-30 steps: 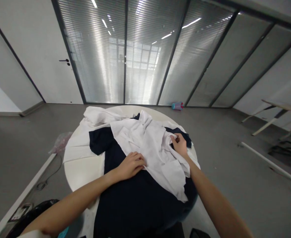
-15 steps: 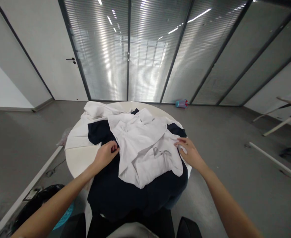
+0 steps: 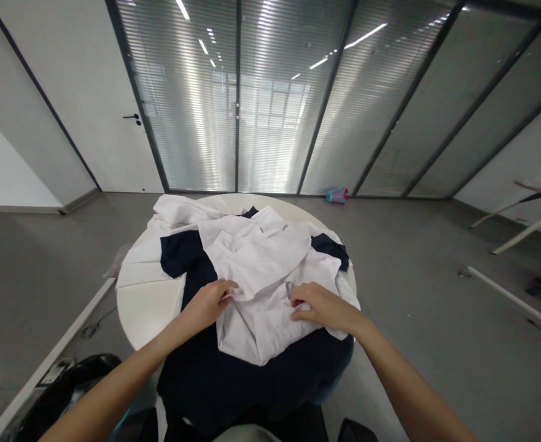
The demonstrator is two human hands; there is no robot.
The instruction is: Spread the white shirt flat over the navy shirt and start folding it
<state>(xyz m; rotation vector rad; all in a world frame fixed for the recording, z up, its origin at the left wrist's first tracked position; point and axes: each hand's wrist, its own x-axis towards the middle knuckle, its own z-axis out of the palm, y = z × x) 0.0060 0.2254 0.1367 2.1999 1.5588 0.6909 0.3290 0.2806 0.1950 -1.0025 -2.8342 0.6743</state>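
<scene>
A crumpled white shirt [image 3: 263, 255] lies over a dark navy short-sleeved shirt [image 3: 270, 374] on the round table. At the white shirt's left side, my left hand [image 3: 211, 302] has its thumb and fingers closed on the cloth near a folded edge. My right hand [image 3: 324, 305] bends its fingers into the lower right folds, with cloth between thumb and fingertips. The navy sleeves stick out on both sides beneath the white cloth. Under the hands, the fingertips are partly hidden by fabric.
More white cloth [image 3: 180, 212] is heaped at the back left of the white round table [image 3: 144, 310]. A black-lined bin [image 3: 67, 393] stands at lower left. By the glass partition [image 3: 272, 123], a small blue and pink container [image 3: 338, 195] lies on the floor.
Both hands have come inward over the white shirt, the right one moving left from its outer edge. The shirt's right part now lies differently, spread a little farther out.
</scene>
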